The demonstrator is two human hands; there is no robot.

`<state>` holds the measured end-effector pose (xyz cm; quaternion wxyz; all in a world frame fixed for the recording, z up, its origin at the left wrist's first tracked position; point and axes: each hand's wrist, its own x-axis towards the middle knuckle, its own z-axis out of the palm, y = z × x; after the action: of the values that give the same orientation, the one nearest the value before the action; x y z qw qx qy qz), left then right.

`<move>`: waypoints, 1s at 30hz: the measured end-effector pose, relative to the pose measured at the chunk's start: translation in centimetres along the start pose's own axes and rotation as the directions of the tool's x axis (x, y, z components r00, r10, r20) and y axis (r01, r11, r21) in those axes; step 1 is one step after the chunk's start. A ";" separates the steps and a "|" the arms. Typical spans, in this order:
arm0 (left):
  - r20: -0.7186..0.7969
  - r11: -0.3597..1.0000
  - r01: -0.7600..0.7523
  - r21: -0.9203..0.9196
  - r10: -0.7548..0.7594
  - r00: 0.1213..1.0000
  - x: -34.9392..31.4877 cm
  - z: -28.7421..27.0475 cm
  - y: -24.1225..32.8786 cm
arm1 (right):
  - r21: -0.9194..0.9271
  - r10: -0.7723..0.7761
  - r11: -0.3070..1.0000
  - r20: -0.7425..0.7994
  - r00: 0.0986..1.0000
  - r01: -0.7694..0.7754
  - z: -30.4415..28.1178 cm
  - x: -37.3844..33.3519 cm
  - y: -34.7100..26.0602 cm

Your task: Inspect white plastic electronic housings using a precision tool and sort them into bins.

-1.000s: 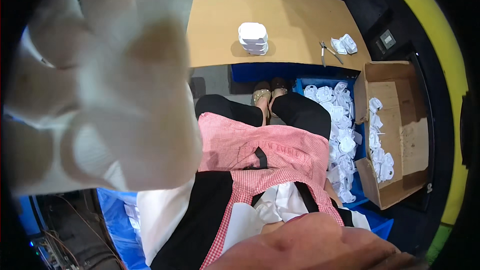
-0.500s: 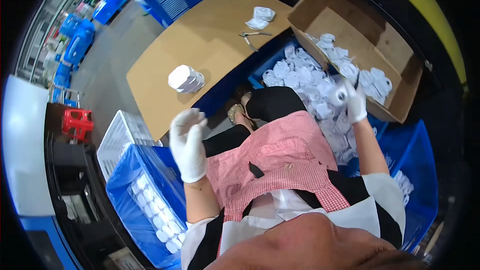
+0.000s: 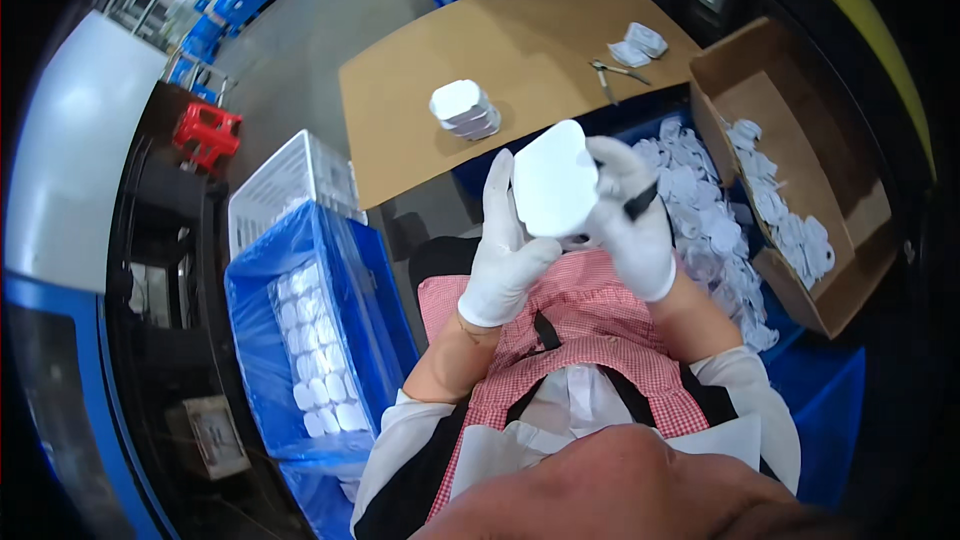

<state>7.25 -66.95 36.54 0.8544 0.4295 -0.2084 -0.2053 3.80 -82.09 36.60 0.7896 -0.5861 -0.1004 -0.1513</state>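
Observation:
In front of my apron I hold a white plastic cover (image 3: 552,180), squarish with rounded corners, its smooth face up. My gloved left hand (image 3: 505,260) grips its left and lower edge, thumb along the near side. On its right side my gloved right hand (image 3: 635,240) has its fingers bent around the edge, slightly blurred. A small black piece (image 3: 641,202) shows at the right fingers; I cannot tell what it is. A short stack of similar white covers (image 3: 465,110) stands on the brown tabletop (image 3: 400,90) beyond my hands.
Cutting pliers (image 3: 610,75) and a few white pieces (image 3: 640,42) lie at the table's far right. Loose white parts (image 3: 705,210) fill a blue bin, with a cardboard box (image 3: 850,270) beside it. At left are a lined blue crate (image 3: 375,280) of covers, a white basket (image 3: 285,175) and a red stool (image 3: 207,135).
My right hand has brought a white cover from above the loose parts to my front. My left hand has moved right and closed on it. The view has shifted left.

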 end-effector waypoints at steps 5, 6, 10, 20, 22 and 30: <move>-0.049 0.986 0.164 -0.031 -0.165 0.985 0.2 -0.1 1.1 | -0.305 -0.240 0.908 0.177 0.954 0.285 1.2 -1.3 1.5; -0.005 0.989 0.145 0.039 -0.145 0.989 0.0 -1.1 0.1 | -0.400 -0.203 0.871 0.237 0.950 0.286 1.2 -1.2 0.9; 0.063 0.960 0.279 -0.039 -0.276 0.959 0.0 -1.6 0.1 | -0.457 0.042 0.882 0.315 0.948 0.113 1.4 -0.8 -0.7; 0.187 0.868 0.198 -0.455 -0.125 0.974 0.2 -2.4 0.1 | -0.160 0.299 0.933 -0.155 0.942 -0.322 1.0 0.5 -2.5; 0.259 0.844 0.210 -0.494 -0.088 0.962 0.3 -2.3 0.0 | -0.361 0.214 0.899 -0.134 0.968 -0.249 0.8 0.6 -1.8; 0.233 0.845 0.247 -0.475 -0.150 0.961 0.1 -1.3 0.4 | -0.177 0.323 0.922 -0.137 0.937 -0.344 0.7 1.5 -1.6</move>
<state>8.12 -65.91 36.18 0.8869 0.1918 -0.1815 -0.3790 4.63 -82.00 38.75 0.7457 -0.6615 0.0580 -0.0544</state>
